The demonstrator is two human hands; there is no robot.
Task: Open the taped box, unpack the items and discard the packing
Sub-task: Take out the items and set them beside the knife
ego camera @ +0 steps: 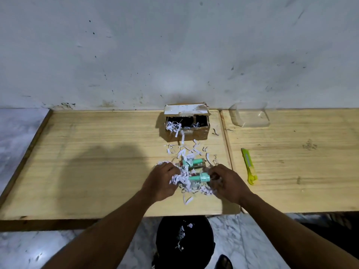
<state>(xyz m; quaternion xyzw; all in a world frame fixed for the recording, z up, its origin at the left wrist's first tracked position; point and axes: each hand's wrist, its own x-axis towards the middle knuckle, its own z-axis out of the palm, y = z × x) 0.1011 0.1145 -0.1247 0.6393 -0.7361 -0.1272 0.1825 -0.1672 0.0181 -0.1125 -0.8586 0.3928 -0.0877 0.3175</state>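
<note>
The opened box (187, 124) is located at the rear of the worktop (97, 162), with shredded paper (186, 183) spilled in front. The left hand (162, 181) grip is closed on shreds; the right hand (227, 181) grip is clamped on a teal bottle (200, 178). A second bottle (194, 163) lies just behind. A yellow cutter (249, 166) and a clear container (250, 117) are positioned to the right; a black bin (184, 241) stands below.

Box (187, 125) interior dark; shredded paper (186, 183) hides lower bottle (200, 178) partly.

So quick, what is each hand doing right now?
Left hand: closed on white shredded paper strips.
Right hand: fingers curled beside the mint-green capped small bottle; grip cannot be told.
</note>
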